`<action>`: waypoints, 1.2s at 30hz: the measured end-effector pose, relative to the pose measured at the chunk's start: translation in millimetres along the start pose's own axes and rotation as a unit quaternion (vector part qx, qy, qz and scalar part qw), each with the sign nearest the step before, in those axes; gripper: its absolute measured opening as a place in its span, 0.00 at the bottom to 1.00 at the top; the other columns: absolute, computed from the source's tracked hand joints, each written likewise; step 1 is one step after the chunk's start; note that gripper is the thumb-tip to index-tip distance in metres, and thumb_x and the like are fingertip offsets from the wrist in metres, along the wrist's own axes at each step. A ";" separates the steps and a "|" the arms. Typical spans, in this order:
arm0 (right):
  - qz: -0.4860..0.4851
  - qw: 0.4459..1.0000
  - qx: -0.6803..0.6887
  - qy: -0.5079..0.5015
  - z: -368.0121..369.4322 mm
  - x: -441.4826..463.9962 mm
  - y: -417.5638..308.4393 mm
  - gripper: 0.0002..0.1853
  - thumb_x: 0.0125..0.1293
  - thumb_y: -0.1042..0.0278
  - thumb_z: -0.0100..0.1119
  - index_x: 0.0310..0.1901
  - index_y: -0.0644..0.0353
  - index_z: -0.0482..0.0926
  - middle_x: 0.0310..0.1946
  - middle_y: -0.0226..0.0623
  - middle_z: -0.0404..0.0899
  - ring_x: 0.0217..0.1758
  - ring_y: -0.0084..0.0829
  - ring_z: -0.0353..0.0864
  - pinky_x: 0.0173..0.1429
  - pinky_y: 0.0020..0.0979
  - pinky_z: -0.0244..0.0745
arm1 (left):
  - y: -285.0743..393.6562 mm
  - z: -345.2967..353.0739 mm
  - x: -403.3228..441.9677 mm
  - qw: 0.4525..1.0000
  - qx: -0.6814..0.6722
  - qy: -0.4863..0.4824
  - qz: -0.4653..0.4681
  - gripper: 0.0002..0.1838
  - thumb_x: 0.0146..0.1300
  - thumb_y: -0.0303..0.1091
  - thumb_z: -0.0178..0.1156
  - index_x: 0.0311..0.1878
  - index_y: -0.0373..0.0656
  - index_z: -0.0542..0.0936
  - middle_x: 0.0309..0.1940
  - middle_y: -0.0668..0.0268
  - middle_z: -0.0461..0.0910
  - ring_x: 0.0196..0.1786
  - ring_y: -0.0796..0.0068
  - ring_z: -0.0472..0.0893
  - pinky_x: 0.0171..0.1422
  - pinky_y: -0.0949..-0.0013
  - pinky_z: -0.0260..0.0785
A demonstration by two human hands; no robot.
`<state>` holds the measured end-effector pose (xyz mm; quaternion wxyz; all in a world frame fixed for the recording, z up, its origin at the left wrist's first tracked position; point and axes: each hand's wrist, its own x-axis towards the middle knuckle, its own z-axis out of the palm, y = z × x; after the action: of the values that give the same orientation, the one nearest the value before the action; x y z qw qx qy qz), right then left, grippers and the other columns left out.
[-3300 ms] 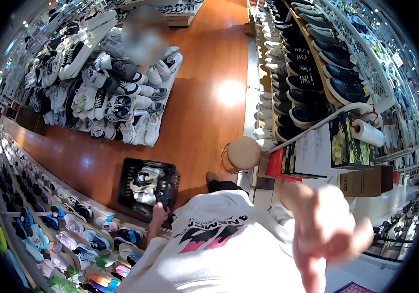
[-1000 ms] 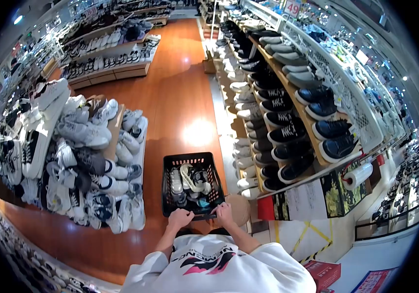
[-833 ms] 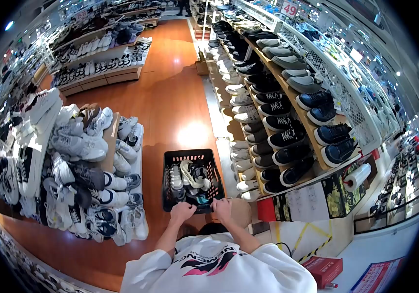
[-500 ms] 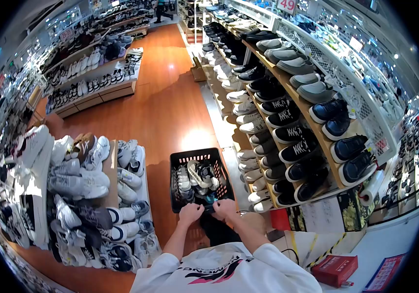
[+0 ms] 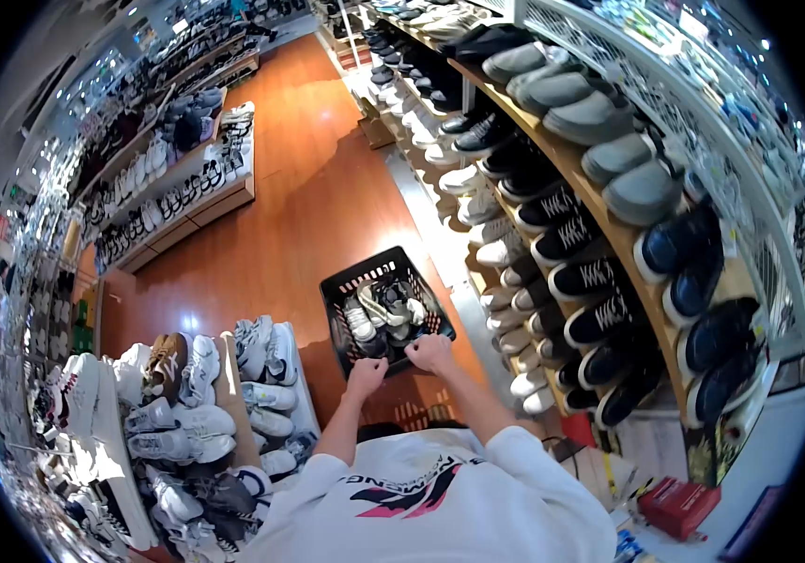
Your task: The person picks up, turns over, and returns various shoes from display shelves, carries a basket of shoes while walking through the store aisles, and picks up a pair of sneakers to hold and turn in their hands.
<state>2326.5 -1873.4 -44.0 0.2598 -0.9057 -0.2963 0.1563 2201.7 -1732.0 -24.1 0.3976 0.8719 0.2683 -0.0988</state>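
Note:
A black plastic shopping basket (image 5: 332, 314) with slotted walls is in front of my body, above the wooden floor. Several shoes (image 5: 382, 310), white, grey and dark, lie jumbled inside it. My left hand (image 5: 368, 375) is closed around the left part of the basket's near rim. Farther right on that same rim, my right hand (image 5: 430, 353) is closed too. The basket sits slightly tilted clockwise in view, and its underside is hidden.
Along the right runs a tiered shelf (image 5: 599, 202) full of shoes. A display of white sneakers (image 5: 200, 432) stands close on my left, with another shoe rack (image 5: 191, 211) farther ahead. Wooden floor (image 5: 299, 159) stretches forward between them. A red box (image 5: 679, 507) lies at lower right.
My hands and the basket have moved forward, and the basket has turned a little. The near left sneaker display has slid lower in view, and the right shelf looms larger.

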 end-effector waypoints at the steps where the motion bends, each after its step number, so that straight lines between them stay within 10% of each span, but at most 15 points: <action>1: 0.002 1.000 0.003 -0.001 -2.4 19.3 -5.0 0.17 0.50 0.52 0.50 0.22 0.54 0.82 0.21 0.45 0.78 0.27 0.46 0.79 0.37 0.43 0.73 | -1.7 -6.3 19.0 1.000 0.008 0.019 0.008 0.21 0.61 0.45 0.47 0.26 0.38 0.81 0.15 0.58 0.78 0.22 0.63 0.80 0.34 0.64 0.72; 12: -0.009 0.998 0.065 -0.026 -0.6 206.9 -37.2 0.17 0.52 0.47 0.52 0.27 0.48 0.84 0.24 0.41 0.79 0.30 0.45 0.79 0.37 0.40 0.73 | -13.4 -111.5 185.9 0.999 -0.034 -0.003 0.011 0.20 0.59 0.42 0.48 0.24 0.36 0.80 0.13 0.59 0.77 0.18 0.68 0.79 0.30 0.66 0.72; 16: 0.009 1.000 0.023 -0.015 -0.9 276.5 -55.1 0.18 0.54 0.46 0.50 0.27 0.49 0.83 0.21 0.41 0.79 0.29 0.43 0.79 0.37 0.39 0.73 | -33.5 -143.7 259.6 0.995 -0.013 -0.010 0.094 0.20 0.57 0.45 0.48 0.25 0.37 0.80 0.19 0.49 0.77 0.27 0.52 0.79 0.39 0.58 0.72; 22: 0.064 0.994 0.006 -0.089 5.3 385.1 -68.1 0.20 0.54 0.47 0.50 0.24 0.54 0.83 0.16 0.36 0.78 0.27 0.37 0.80 0.37 0.36 0.73 | -42.8 -186.7 345.6 0.992 -0.002 0.049 0.118 0.20 0.58 0.44 0.49 0.24 0.36 0.79 0.16 0.54 0.76 0.25 0.53 0.78 0.36 0.58 0.71; 24: 0.089 0.988 0.054 -0.118 4.7 416.1 -73.1 0.19 0.51 0.48 0.49 0.23 0.55 0.81 0.24 0.47 0.79 0.31 0.49 0.78 0.39 0.43 0.73 | -36.0 -210.1 371.3 0.996 -0.004 0.045 0.076 0.20 0.58 0.44 0.49 0.24 0.36 0.79 0.16 0.53 0.76 0.26 0.53 0.78 0.38 0.58 0.71; 25: 0.095 0.989 0.038 -0.110 5.6 432.6 -77.5 0.19 0.51 0.48 0.50 0.23 0.55 0.82 0.24 0.46 0.79 0.32 0.48 0.78 0.40 0.43 0.73 | -33.6 -222.6 385.5 0.999 0.015 0.007 0.044 0.20 0.57 0.46 0.49 0.29 0.38 0.81 0.28 0.48 0.78 0.36 0.49 0.78 0.45 0.54 0.71; 28: 0.069 0.993 -0.010 -0.097 1.9 480.4 -88.3 0.20 0.53 0.48 0.49 0.22 0.54 0.82 0.14 0.34 0.78 0.25 0.36 0.79 0.37 0.35 0.73 | -38.4 -248.8 432.1 0.998 -0.036 -0.037 0.025 0.21 0.57 0.47 0.50 0.29 0.38 0.81 0.28 0.47 0.78 0.35 0.48 0.78 0.44 0.54 0.70; 36: 0.014 0.998 0.033 -0.054 -28.8 628.1 -106.3 0.18 0.51 0.51 0.49 0.20 0.55 0.81 0.14 0.37 0.77 0.23 0.41 0.79 0.34 0.38 0.74 | -16.9 -309.3 557.5 0.997 -0.009 0.050 0.061 0.20 0.59 0.44 0.49 0.24 0.37 0.79 0.17 0.50 0.75 0.26 0.52 0.78 0.32 0.57 0.70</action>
<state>2777.7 -1422.9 -41.7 0.2711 -0.8908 -0.2916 0.2188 2646.1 -1275.0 -44.5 0.3971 0.8867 0.2352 -0.0280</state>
